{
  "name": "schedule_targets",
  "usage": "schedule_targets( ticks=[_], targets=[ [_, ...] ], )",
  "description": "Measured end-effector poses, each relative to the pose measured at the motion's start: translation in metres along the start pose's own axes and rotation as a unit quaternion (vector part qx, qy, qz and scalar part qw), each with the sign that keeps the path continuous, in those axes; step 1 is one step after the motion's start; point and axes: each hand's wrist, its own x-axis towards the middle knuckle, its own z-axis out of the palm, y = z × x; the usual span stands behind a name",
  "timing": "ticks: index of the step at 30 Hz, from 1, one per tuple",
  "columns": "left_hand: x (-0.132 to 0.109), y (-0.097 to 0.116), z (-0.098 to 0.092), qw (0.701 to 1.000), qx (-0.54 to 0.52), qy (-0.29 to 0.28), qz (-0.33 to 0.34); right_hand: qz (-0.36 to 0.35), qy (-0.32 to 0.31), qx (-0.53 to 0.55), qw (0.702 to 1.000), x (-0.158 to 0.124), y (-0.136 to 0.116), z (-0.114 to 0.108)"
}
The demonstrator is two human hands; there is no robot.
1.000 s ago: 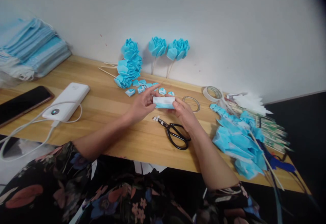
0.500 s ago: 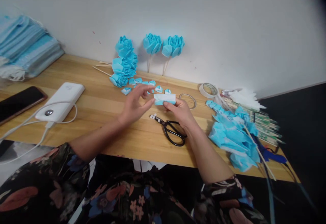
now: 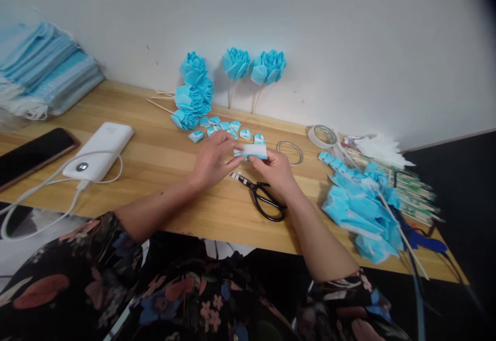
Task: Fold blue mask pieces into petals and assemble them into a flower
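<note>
Between my two hands is a small folded strip of blue-and-white fabric, white face up with a blue lower edge. My left hand pinches its left end between thumb and fingers. My right hand grips the right end, thumb on the blue edge. Just beyond lie several small folded blue petals on the wooden table. Black-handled scissors, with bits of white tape on the blades, lie below my right hand. To its right is a thin ring of tape.
Finished blue flowers on sticks lie at the back, and two more lean on the wall. Left are stacked face masks, a phone and a cabled power bank. Right are crumpled blue fabric, a tape roll and a blue-handled tool.
My left hand has closed in from beside the strip and now pinches its left end. My right hand keeps its hold. The whole view has shifted slightly.
</note>
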Motion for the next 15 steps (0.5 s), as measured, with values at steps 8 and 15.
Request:
schedule_targets(
  ticks=[8, 15],
  targets=[
    [0.0029, 0.0017, -0.0025, 1.000, -0.019, -0.008, -0.006, -0.035, 0.005, -0.048, 0.998, -0.0007, -0.0033, 0.0002],
    [0.0051, -0.0034, 0.0015, 0.976, -0.182, -0.006, -0.116, -0.071, 0.025, -0.091, 0.993, 0.0008, 0.0007, -0.0008]
  ],
)
